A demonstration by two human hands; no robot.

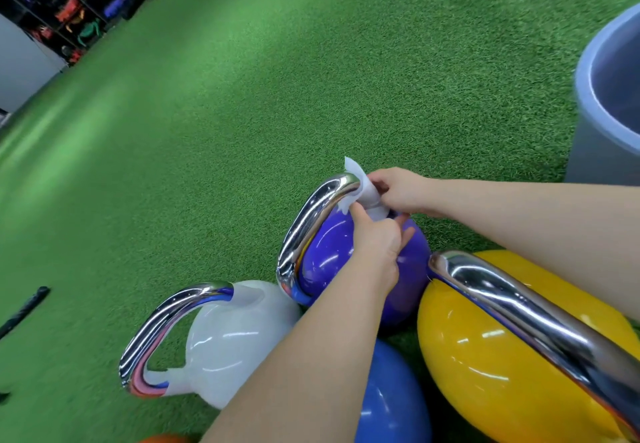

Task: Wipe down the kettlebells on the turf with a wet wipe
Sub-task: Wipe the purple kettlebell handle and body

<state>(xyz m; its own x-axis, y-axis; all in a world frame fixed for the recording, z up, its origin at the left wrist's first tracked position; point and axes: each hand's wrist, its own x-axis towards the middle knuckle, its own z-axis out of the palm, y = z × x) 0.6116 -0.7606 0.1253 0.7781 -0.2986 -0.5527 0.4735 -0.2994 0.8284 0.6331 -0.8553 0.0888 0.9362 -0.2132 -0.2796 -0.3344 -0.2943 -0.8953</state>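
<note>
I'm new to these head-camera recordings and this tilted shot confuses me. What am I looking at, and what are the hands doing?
There is one picture, taken by a wide-angle camera on the person's head, looking forward and down, so the two bare arms reach in from below. No machine is involved. On the green turf stand several kettlebells with shiny metal handles: a purple kettlebell, a white kettlebell, a yellow kettlebell and part of a blue kettlebell. A grey bin stands at the right edge. Both hands work at the purple one: the right hand holds a white wet wipe wrapped round the end of its handle, and the left hand pinches the wipe's lower part.
</note>
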